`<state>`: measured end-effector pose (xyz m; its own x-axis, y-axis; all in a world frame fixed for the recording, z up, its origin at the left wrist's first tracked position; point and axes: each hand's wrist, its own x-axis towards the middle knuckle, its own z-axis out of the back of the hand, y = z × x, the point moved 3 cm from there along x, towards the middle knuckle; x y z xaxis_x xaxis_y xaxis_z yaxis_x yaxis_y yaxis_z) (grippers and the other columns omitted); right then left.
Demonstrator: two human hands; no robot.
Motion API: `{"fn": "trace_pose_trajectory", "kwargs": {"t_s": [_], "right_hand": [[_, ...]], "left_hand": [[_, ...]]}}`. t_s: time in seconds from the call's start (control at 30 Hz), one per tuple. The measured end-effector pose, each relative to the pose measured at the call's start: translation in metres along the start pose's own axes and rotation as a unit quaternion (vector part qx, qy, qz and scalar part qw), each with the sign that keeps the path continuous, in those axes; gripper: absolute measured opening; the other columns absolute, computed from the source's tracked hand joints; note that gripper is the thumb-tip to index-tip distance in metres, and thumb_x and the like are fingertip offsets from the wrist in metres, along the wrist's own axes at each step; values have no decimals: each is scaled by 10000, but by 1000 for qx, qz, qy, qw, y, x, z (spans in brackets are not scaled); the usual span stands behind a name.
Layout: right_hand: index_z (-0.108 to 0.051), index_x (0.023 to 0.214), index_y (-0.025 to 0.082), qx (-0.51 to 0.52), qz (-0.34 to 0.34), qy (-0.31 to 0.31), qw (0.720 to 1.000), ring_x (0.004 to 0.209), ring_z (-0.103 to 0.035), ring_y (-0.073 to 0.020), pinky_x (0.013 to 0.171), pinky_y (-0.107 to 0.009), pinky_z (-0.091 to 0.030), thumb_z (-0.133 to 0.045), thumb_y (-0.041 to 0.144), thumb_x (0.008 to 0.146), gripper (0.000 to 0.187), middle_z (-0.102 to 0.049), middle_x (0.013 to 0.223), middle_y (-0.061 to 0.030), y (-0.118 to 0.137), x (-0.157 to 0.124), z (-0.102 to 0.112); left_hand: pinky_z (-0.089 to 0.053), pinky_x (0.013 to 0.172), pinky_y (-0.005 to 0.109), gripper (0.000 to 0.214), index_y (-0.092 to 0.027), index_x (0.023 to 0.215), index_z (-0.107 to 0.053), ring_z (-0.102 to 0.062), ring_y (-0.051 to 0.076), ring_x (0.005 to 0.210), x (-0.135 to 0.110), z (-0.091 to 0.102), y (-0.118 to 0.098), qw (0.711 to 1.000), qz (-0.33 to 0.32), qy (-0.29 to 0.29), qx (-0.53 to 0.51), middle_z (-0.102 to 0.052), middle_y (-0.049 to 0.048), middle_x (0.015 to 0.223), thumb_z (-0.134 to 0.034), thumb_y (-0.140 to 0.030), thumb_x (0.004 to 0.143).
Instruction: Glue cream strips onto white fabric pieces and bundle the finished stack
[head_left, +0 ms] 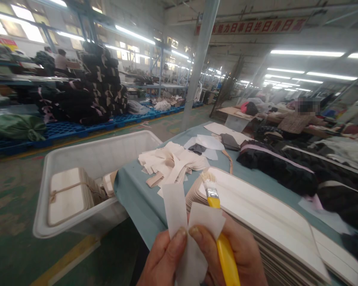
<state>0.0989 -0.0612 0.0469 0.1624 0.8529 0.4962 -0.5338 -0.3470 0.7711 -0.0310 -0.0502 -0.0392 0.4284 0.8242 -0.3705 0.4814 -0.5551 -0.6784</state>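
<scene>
My left hand (164,258) pinches a pale fabric strip (174,206) between thumb and fingers. Close beside it, my right hand (235,250) is closed on another part of pale strip (207,217); whether both are one piece I cannot tell. The right hand also holds a paintbrush (226,258) with a yellow handle, its bristles pointing up and away. Beyond the brush lies a stack of long white panels (256,202) with rounded corners. A loose pile of cream strips (170,159) rests on the table's green cover (131,178), past my left hand.
Left of the table stands a white plastic bin (92,151) with tied bundles of panels (67,190) inside. Black bundled goods (277,167) lie along the table's right side. A grey post (199,67) rises behind the table. People sit working farther back.
</scene>
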Motion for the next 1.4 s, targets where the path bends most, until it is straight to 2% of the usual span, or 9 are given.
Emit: {"fn": "trace_pose_trajectory", "kwargs": {"t_s": [0.2, 0.37, 0.53, 0.7, 0.77, 0.9, 1.1, 1.27, 1.4], "right_hand": [[-585, 736, 217, -35, 2, 17, 999, 620, -615, -132, 607, -230, -495, -652, 373, 1027, 337, -619, 681, 12, -8, 6, 5], [-594, 715, 216, -95, -19, -2, 995, 547, -521, -128, 501, -229, -404, -663, 405, 998, 348, -571, 606, 23, -19, 14, 4], [-625, 727, 212, -116, -40, -18, 992, 526, -502, -135, 487, -235, -387, -682, 497, 968, 377, -585, 587, 14, -27, 18, -4], [-575, 682, 219, -151, -63, -13, 986, 506, -424, -120, 470, -239, -345, -685, 537, 949, 430, -533, 559, 32, -35, 27, -7], [-571, 701, 222, -130, -76, 0, 989, 514, -415, -119, 476, -238, -352, -663, 549, 965, 430, -509, 563, 42, -36, 30, -9], [-502, 662, 232, -57, -68, 33, 995, 479, -425, -106, 450, -231, -339, -618, 514, 998, 454, -473, 544, 52, -26, 32, -12], [-607, 744, 226, -27, -50, 77, 995, 480, -473, -95, 457, -201, -372, -590, 425, 1034, 353, -552, 588, 51, -19, 38, -16], [-507, 661, 232, -89, -29, 28, 995, 448, -410, -87, 413, -202, -310, -673, 408, 986, 405, -464, 535, 71, -27, 44, -18], [-438, 652, 235, -131, -1, -3, 991, 460, -400, -87, 417, -206, -285, -706, 418, 970, 455, -427, 524, 74, -31, 42, -18]], "left_hand": [[-624, 892, 381, 581, -135, 1214, -772, -784, 302, 920, 11, -25, -7, 996, -9, -7, -92, -822, 136, 995, -873, -533, 803], [-630, 778, 342, 648, -139, 1227, -773, -781, 304, 869, 14, -16, 9, 996, -13, -81, -37, -819, 108, 890, -892, -577, 764], [-578, 647, 242, 656, -174, 1196, -792, -764, 265, 897, 8, -8, 20, 980, -45, -189, 47, -829, 85, 1030, -872, -649, 750], [-509, 552, 259, 734, -108, 1034, -808, -684, 201, 642, 16, -27, 9, 980, -130, -130, 75, -806, 97, 865, -825, -768, 713], [-528, 575, 263, 758, -101, 1027, -802, -717, 230, 692, 20, -29, 5, 979, -126, -145, 67, -800, 97, 844, -857, -766, 668], [-614, 760, 311, 750, -107, 1087, -792, -767, 296, 893, 24, -20, -3, 968, -126, -207, 60, -812, 110, 915, -884, -723, 671], [-619, 911, 332, 706, -134, 1174, -783, -761, 317, 1054, 31, -7, -6, 966, -139, -219, 1, -820, 122, 1081, -882, -668, 724], [-616, 913, 325, 710, -127, 1271, -727, -755, 312, 1089, 44, 4, -3, 975, -130, -176, -24, -804, 135, 1177, -855, -632, 789], [-623, 911, 347, 690, -137, 1233, -720, -773, 304, 1017, 52, 2, -5, 977, -97, -165, -88, -817, 112, 1063, -909, -583, 741]]}}
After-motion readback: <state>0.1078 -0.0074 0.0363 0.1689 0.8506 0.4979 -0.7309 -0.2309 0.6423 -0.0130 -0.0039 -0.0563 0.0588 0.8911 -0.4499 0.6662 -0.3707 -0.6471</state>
